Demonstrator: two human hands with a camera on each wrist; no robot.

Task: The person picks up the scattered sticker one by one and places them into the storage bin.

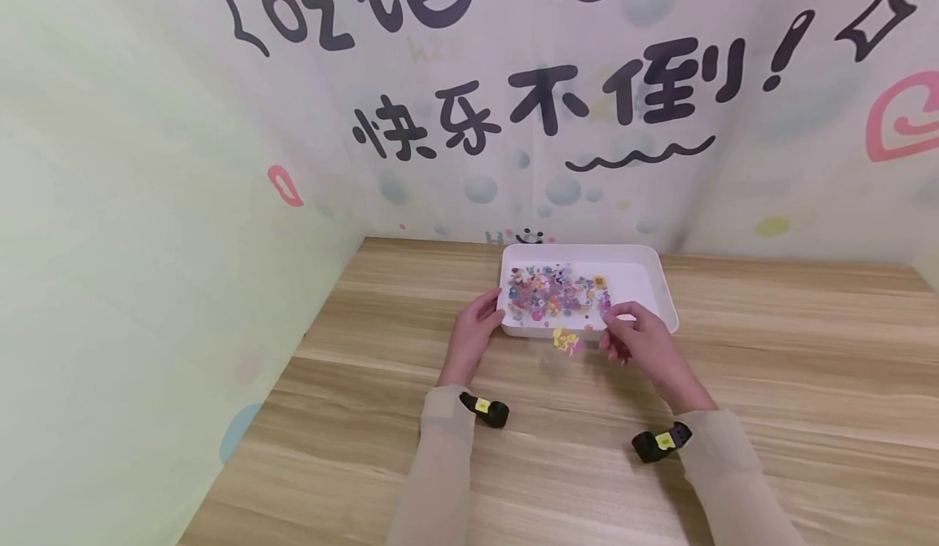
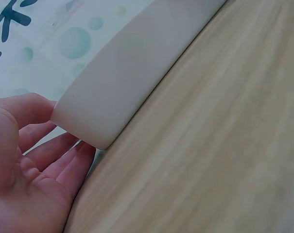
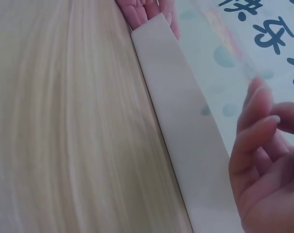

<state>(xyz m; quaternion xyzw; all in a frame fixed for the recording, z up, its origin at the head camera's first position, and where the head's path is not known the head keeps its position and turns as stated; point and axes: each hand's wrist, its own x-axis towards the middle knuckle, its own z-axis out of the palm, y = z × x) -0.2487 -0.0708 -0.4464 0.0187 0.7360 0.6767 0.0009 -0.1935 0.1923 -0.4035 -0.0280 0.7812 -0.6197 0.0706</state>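
A shallow white tray (image 1: 641, 285) sits on the wooden table near the back wall. My left hand (image 1: 475, 326) grips its front left corner, a fingertip at the rim and the other fingers curled against the side in the left wrist view. Over the tray lies a clear sheet of many small colourful stickers (image 1: 550, 292). My right hand (image 1: 634, 336) pinches the right end of this sheet between thumb and fingertips, above the tray's front rim. In the right wrist view the sheet's clear edge (image 3: 229, 41) runs up from those fingertips. A yellow patch (image 1: 565, 341) overlaps the front rim.
The wooden table (image 1: 807, 350) stretches out on both sides of the tray and in front of it. Behind stands a white cloth wall (image 1: 469, 204) with large dark lettering; a pale wall (image 1: 147, 244) borders the left. Both wrists wear black camera bands (image 1: 491, 411).
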